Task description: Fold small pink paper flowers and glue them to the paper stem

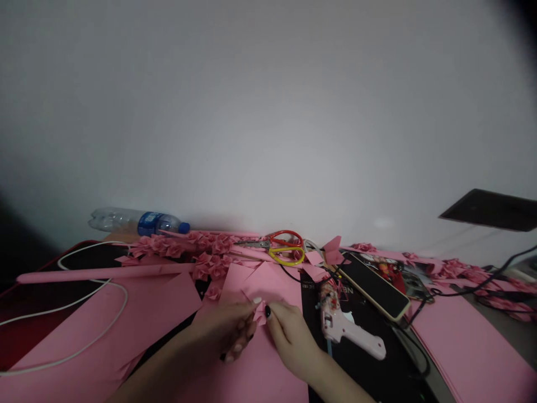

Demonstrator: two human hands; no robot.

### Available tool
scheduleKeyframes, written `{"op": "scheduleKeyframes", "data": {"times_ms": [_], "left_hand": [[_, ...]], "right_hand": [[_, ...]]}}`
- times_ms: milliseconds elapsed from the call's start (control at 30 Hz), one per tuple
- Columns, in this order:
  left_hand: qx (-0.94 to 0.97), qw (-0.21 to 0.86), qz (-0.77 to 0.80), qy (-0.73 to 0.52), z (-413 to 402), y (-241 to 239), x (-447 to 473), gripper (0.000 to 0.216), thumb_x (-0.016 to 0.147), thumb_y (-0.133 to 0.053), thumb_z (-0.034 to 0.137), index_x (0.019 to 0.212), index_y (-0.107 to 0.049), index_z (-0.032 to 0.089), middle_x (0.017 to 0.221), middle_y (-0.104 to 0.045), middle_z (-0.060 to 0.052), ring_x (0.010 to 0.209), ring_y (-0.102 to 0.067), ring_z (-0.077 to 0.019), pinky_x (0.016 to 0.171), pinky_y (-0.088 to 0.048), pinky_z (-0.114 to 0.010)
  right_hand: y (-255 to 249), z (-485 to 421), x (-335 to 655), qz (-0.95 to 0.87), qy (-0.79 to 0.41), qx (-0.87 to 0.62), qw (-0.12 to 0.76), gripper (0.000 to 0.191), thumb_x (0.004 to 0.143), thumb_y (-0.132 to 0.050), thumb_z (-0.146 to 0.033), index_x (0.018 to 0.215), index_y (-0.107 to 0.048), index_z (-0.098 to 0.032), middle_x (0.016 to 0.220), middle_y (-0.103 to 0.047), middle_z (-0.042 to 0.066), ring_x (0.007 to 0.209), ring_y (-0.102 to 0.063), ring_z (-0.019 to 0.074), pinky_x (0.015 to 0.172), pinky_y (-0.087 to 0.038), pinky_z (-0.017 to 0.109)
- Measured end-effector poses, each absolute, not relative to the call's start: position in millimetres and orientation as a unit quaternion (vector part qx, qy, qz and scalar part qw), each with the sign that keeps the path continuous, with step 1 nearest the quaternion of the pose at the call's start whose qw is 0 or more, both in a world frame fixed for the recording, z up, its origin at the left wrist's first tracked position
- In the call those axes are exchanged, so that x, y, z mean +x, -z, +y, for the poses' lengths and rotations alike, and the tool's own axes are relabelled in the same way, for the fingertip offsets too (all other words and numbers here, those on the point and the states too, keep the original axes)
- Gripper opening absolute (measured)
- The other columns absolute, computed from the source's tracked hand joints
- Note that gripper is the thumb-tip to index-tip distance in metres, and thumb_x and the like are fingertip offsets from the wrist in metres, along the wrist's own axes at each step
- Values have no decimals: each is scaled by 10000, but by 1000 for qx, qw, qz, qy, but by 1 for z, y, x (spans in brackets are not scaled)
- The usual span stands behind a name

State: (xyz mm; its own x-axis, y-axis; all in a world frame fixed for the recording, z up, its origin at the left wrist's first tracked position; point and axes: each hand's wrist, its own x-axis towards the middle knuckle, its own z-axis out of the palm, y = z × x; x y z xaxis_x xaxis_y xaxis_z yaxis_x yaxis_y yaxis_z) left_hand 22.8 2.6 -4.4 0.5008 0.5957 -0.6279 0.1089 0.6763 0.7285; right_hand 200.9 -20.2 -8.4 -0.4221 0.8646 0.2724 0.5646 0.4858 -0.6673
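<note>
Between my two hands is a small folded pink paper flower [260, 313], held above a pink paper sheet [268, 364]. My left hand [229, 330] pinches its left side between thumb and fingers, the other fingers curled below. On the right side, the thumb and fingers of my right hand [287, 336] close on the flower's edge. Part of the flower is hidden by the fingertips. To the right of my right hand lies a pink glue gun [352, 333]. Beyond the hands rest scissors [286, 256] with one red and one yellow handle loop.
A plastic bottle [138, 220] lies by the wall. Rolled pink paper sticks [104, 272] and many paper flowers [210, 263] line the back. A phone [377, 285], black cables, a white cable [84, 361] and stacks of pink paper [474, 341] lie around.
</note>
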Motion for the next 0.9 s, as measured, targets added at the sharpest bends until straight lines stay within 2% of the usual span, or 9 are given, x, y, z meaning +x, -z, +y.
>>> {"op": "scheduleKeyframes", "data": {"times_ms": [167,400,567,700,900], "left_hand": [[369,774,468,-212,1,-6,24,541,569,-700,700,540,-499,198,335,-404,92,269,-281,-39,304,-161,-192],[367,778,456,-227,3,5,25,499,581,-711,652,580,-490,204,367,-428,93,293,-324,-53,311,-220,-189],[391,763,473,-204,4,9,28,566,617,-624,754,568,-464,213,366,-463,70,287,-385,-80,306,-278,-204],[471,751,422,-191,5,3,26,546,653,-649,719,584,-465,209,354,-493,62,277,-408,-82,307,-267,-189],[526,706,420,-220,6,1,25,496,762,-581,670,626,-463,207,382,-483,77,300,-420,-80,330,-299,-189]], "right_hand": [[4,-20,200,-811,-250,-432,303,260,926,-358,-150,692,-437,-230,660,-581,32,603,-527,193,573,-379,297],[-1,-21,199,-808,-278,-397,334,270,952,-381,-176,737,-538,-218,673,-621,36,632,-566,194,617,-440,294],[0,-22,200,-810,-269,-407,326,287,935,-386,-171,667,-470,-228,609,-551,5,568,-501,172,557,-385,272],[-1,-22,199,-808,-287,-403,320,276,928,-360,-161,677,-452,-228,635,-564,13,590,-505,174,569,-380,278],[0,-21,198,-787,-302,-427,328,264,934,-347,-171,692,-438,-224,655,-564,11,613,-505,170,588,-373,275]]}}
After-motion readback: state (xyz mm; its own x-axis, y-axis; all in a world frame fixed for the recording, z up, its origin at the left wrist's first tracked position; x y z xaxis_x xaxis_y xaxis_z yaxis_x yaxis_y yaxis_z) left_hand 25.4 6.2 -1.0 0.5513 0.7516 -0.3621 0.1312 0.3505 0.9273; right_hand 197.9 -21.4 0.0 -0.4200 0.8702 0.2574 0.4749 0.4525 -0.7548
